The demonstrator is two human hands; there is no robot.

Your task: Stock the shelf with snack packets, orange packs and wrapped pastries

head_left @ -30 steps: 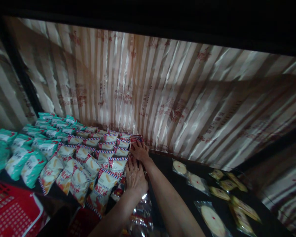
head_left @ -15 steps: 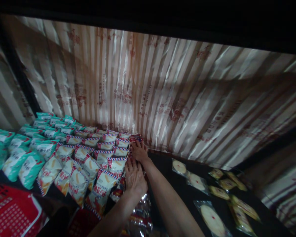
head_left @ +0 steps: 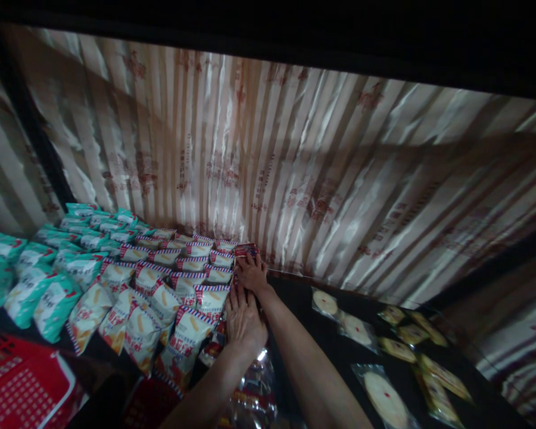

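My left hand (head_left: 245, 322) lies with its fingers stretched forward over a row of dark red snack packets (head_left: 255, 387). Just beyond it, my right hand (head_left: 252, 275) rests with spread fingers on a red packet (head_left: 246, 249) at the back of the row. The palms hide most of the packets beneath them. Directly left of both hands stand rows of white snack bags (head_left: 188, 333) with red and blue striped tops. My left fingers are close beside the nearest of these bags.
Teal snack bags (head_left: 56, 304) fill the far left. A red basket (head_left: 22, 381) is at the lower left. On the black shelf (head_left: 304, 298) to the right lie round wrapped pastries (head_left: 384, 396) and several yellow packets (head_left: 442, 375). A wrinkled printed sheet (head_left: 268, 161) hangs behind.
My left hand has shifted very slightly on the red packets. Otherwise the hands and bags look the same.
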